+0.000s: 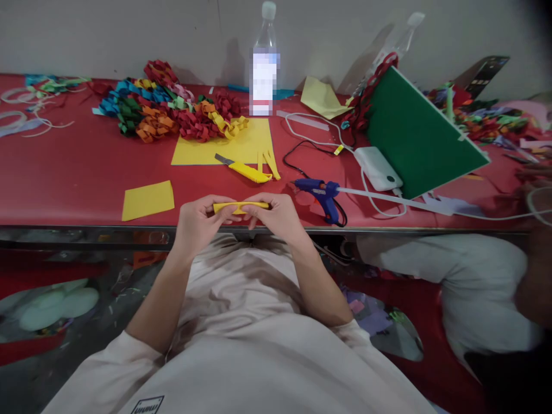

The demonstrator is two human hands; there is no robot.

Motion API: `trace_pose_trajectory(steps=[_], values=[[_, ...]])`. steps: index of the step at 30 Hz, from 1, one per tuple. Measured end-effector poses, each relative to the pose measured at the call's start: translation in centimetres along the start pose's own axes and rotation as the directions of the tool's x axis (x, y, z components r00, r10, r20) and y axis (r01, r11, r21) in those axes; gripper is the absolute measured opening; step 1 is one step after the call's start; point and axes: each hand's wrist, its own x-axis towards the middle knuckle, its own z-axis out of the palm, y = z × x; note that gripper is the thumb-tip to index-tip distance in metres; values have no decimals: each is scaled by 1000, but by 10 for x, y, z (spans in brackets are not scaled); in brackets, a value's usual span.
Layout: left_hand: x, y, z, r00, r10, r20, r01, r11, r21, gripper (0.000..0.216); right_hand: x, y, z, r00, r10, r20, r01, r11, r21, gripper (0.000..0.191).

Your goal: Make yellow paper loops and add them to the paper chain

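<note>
Between my two hands, near the table's front edge, is a narrow folded piece of yellow paper (237,206). My left hand (199,221) pinches its left part, and my right hand (276,215) pinches the right part, thumbs close together. Beyond them a yellow utility knife (248,171) with its blade out lies partly on a yellow sheet (202,152), beside thin yellow paper strips (271,164). To the left lies a smaller yellow paper piece (148,200). A blue glue gun (319,192) with a long white glue stick rests right of my right hand.
Colourful folded-paper chains (157,118) are heaped at the back left of the red table (64,172). A plastic bottle (264,75) stands by the wall. A green board (418,132) leans at right, near a white power bank (378,168) and cables. Another person's leg (474,287) is at right.
</note>
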Motion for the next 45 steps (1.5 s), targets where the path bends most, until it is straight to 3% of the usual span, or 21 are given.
trace_pose_trajectory(steps=[6, 11, 14, 18, 22, 25, 27, 29, 31, 34, 36, 39, 42, 45], values=[[-2, -5, -5, 1000, 14, 26, -15, 999, 45, 28, -5, -7, -4, 995, -17, 103, 25, 997, -78, 32], [-7, 0, 0, 996, 86, -12, -85, 992, 89, 27, -9, -10, 4, 999, -21, -35, 17, 993, -114, 27], [-7, -2, 1, 997, 75, -34, -71, 991, 116, 27, -10, -7, 7, 998, -16, -55, 11, 995, -94, 23], [-5, -6, -2, 999, 9, -47, -6, 998, 63, 32, -11, -2, 2, 1000, -10, 28, 12, 999, -47, 30], [1, -9, -5, 999, -8, 37, 7, 999, 48, 39, -10, -2, -6, 987, 38, 154, -38, 999, -4, 47], [7, -13, -10, 999, 8, 48, -12, 997, 72, 46, -6, -1, -11, 991, 51, 125, -56, 998, 40, 51], [11, -15, -13, 997, 80, -17, -76, 984, 162, 47, -3, 0, -13, 997, 46, 65, -48, 999, 26, 47], [13, -15, -15, 972, 229, -44, -205, 929, 308, 47, -1, -1, -14, 998, 47, 38, -47, 999, 1, 41], [11, -12, -15, 932, 357, 70, -351, 835, 424, 50, -1, -4, -13, 997, 59, 50, -59, 998, 2, 37], [5, -6, -11, 889, 402, 219, -457, 768, 448, 44, -3, -8, -12, 996, 41, 77, -41, 999, 2, 37], [1, -3, -8, 907, 385, 169, -419, 798, 432, 33, -5, -10, -12, 997, 1, 80, 3, 999, -51, 39], [-1, -1, -8, 962, 251, 106, -272, 890, 365, 32, -7, -10, -13, 999, -18, 35, 22, 991, -130, 40], [-1, -1, -9, 987, 115, 108, -143, 943, 300, 35, -8, -8, -13, 1000, 20, 16, -18, 993, -119, 34], [1, -4, -11, 988, 57, 143, -88, 972, 217, 35, -7, -6, -12, 999, 41, 15, -39, 996, -86, 33]])
